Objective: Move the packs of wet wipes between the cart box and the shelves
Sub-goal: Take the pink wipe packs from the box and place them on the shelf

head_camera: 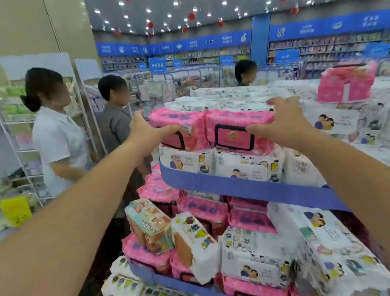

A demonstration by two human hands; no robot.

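Head view showed the left hand [147, 131] and right hand [283, 123], fingers clasping the pink packs [232, 119] between them, seemingly mid-shelving; the next move would probably need a square release.

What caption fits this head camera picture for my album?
Left hand and right hand grip two pink wet wipe packs lying on white packs on a shelf.

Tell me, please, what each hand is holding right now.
Left hand: grips the left pink pack.
Right hand: grips the right pink pack.

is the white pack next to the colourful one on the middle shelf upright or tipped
Tipped: the white pack stands on end, top leaning left toward the colourful pack.
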